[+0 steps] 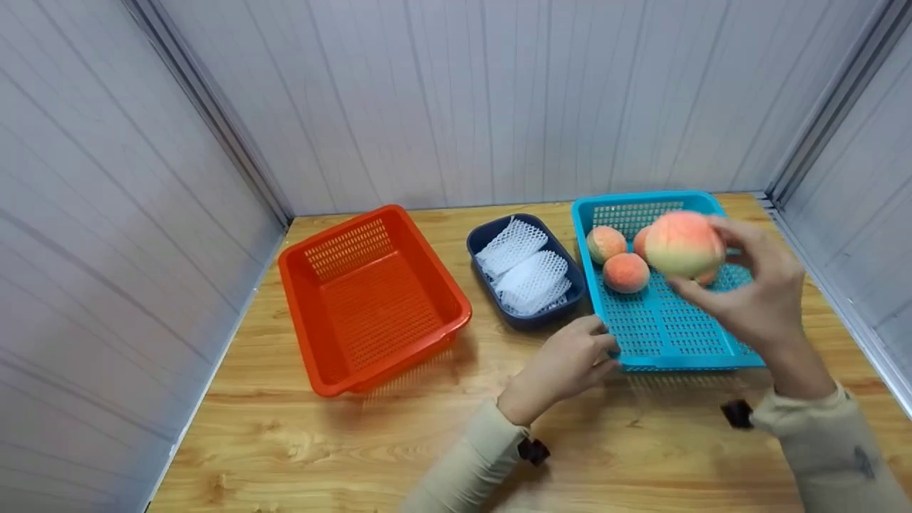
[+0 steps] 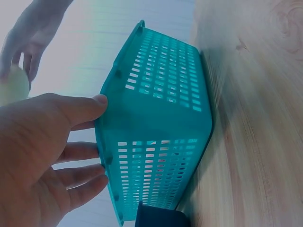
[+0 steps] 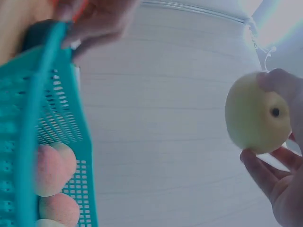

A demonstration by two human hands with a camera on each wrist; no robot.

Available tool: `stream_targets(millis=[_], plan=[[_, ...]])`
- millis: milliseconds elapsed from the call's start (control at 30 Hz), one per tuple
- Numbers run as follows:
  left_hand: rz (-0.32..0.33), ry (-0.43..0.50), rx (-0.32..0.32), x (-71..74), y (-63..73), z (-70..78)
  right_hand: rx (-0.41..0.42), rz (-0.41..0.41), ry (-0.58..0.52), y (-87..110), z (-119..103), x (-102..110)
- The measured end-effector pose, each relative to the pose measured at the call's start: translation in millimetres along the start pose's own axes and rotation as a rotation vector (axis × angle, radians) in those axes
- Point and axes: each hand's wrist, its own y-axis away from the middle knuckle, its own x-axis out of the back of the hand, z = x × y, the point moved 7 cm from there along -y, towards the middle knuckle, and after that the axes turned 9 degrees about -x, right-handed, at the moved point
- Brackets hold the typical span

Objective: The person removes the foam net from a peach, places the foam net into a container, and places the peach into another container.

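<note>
My right hand (image 1: 766, 292) holds a large peach (image 1: 682, 246) above the blue basket (image 1: 645, 360), fingers and thumb around its sides. The right wrist view shows the pale underside of this peach (image 3: 253, 116), with a dark spot. My left hand (image 1: 570, 360) is at the basket's near-left corner. In the left wrist view, the left thumb and curled fingertips (image 2: 97, 184) grip the rim. Inside the basket lie several more peaches (image 1: 627, 273), partly hidden behind the raised one.
White foam net sleeves (image 1: 534, 278) fill a dark blue tub (image 1: 524, 322) left of the blue basket. An orange-red basket (image 1: 377, 306) stands farther left on the wooden table (image 1: 285, 442). Pale panels (image 1: 456, 100) wall in the back and sides.
</note>
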Motion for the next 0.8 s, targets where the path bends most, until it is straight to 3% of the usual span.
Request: stream_targets(millis=[200,400,600,800], plan=[[-0.014,0.006,0.03,0.7,-0.4,-2.2,-0.24,-0.077,0.158,-41.0,59.5,-18.5],[-0.016,-0.001,0.044,3.4,-1.4,-3.0,-0.453,-0.241,0.232,-61.9,112.5,-43.4],[0.007,-0.026,0.029,4.6,-1.8,-1.8,-0.634,-0.364,0.298,-67.1,166.8,-67.3],[0.028,-0.029,0.023,-0.7,1.0,0.0,-0.751,-0.445,0.362,-53.7,212.9,-84.5]])
